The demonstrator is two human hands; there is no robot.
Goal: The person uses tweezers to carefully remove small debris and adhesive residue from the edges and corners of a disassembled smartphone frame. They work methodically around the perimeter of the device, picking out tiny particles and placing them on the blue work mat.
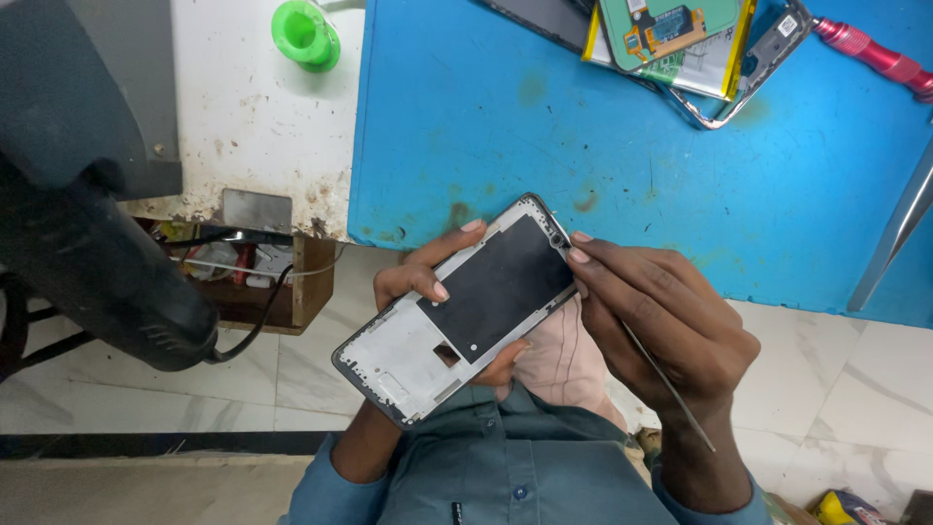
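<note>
Grey phone frame (466, 311) looks light, thin, probably flexes: left hand (428, 277) clasps its edges, right hand (661, 311) pinches thin metal tool (671, 389) at the top corner.

A phone mid-frame (466, 313), silver-grey metal with a black rectangular panel and small cut-outs, lies tilted diagonally between the fingers (439, 289), inner face up. A thin metal pick (671, 389) touches its upper corner.
</note>
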